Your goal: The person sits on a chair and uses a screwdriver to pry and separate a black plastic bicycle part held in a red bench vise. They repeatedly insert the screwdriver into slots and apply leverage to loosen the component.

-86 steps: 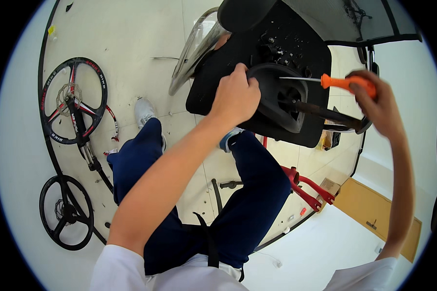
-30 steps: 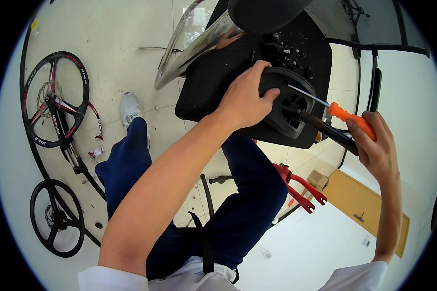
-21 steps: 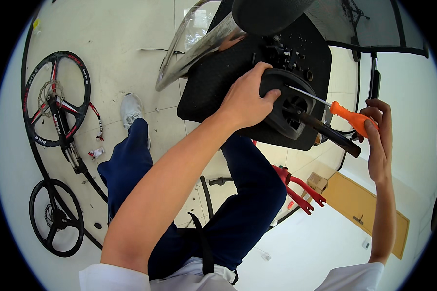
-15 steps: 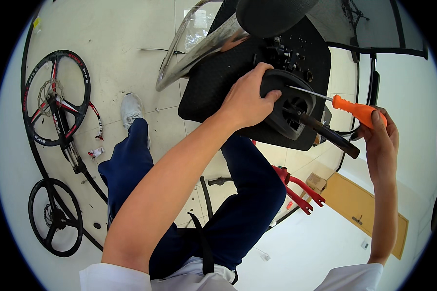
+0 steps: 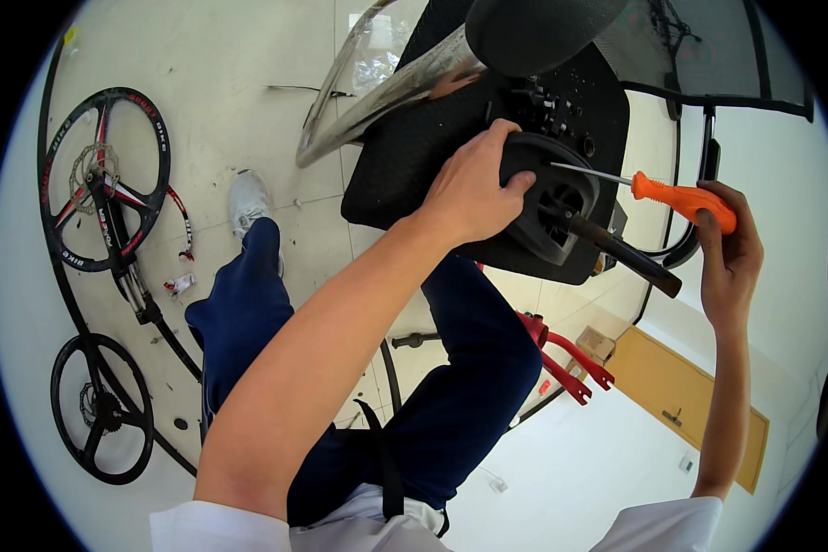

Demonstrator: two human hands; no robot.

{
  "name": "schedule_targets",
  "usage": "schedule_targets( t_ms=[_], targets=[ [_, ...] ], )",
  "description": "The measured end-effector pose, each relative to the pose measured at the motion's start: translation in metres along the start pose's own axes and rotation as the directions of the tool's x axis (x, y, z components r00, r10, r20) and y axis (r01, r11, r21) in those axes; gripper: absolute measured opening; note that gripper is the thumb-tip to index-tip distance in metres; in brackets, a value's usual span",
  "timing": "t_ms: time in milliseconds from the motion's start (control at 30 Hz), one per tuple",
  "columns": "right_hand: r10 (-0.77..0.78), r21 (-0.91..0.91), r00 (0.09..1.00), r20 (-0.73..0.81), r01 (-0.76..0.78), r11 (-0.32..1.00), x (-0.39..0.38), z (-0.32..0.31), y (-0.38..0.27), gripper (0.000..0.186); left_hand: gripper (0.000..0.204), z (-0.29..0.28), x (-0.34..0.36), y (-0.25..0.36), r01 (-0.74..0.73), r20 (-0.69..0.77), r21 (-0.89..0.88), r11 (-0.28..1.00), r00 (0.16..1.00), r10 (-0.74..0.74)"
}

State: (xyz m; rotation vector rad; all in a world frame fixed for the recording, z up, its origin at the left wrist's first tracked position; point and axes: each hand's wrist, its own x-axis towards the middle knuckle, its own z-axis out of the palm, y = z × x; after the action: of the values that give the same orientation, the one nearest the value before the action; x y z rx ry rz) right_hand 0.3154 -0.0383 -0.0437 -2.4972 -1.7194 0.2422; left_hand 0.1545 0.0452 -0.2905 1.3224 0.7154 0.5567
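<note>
My left hand [image 5: 480, 184] is closed round the edge of a black bicycle saddle [image 5: 545, 241], its thumb pressed on the underside. A dark seat post [image 5: 627, 256] sticks out of the saddle toward the lower right. With my right hand [image 5: 731, 253] I hold the orange handle end of a screwdriver [image 5: 685, 202] between thumb and fingers. Its thin metal shaft runs left, and the tip meets the saddle's underside near my left thumb. Whether it sits in a screw is too small to tell. The saddle is held over a black chair seat [image 5: 400, 170].
Small black metal parts [image 5: 547, 109] lie on the chair seat, beside the chair's metal armrest [image 5: 386, 87]. On the floor at left are a black-and-red wheel [image 5: 161, 138] and a plain black wheel [image 5: 64, 432]. A red fork [image 5: 575, 354] lies near my knee, by a cardboard box [image 5: 596, 346].
My right hand has shifted slightly up and right, with its fingers placed differently on the screwdriver handle. The handle lies a little flatter. My left hand and the saddle have barely moved.
</note>
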Motion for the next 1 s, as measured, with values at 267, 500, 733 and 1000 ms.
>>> schedule_targets(
  t_ms=[267,500,733,1000],
  targets=[
    [-0.266,-0.005,0.955,0.134,0.269,0.963,0.005,-0.012,-0.007,0.038,0.050,-0.001,0.000,-0.001,0.017,-0.001,-0.010,1.000,1.000,-0.017],
    [-0.068,0.284,0.980,0.189,0.012,0.959,0.001,-0.008,-0.005,0.031,0.050,-0.001,0.002,0.002,0.023,0.025,-0.040,0.999,0.999,-0.022],
    [0.291,-0.139,0.917,0.273,-0.262,0.955,-0.001,-0.010,-0.015,0.016,0.050,-0.001,0.001,0.000,0.027,0.013,-0.007,1.000,1.000,-0.027],
    [-0.265,-0.153,0.930,0.255,0.310,0.938,-0.005,-0.004,-0.005,0.021,0.051,-0.002,0.002,-0.001,0.028,0.017,-0.007,1.000,0.999,-0.028]
  ],
)
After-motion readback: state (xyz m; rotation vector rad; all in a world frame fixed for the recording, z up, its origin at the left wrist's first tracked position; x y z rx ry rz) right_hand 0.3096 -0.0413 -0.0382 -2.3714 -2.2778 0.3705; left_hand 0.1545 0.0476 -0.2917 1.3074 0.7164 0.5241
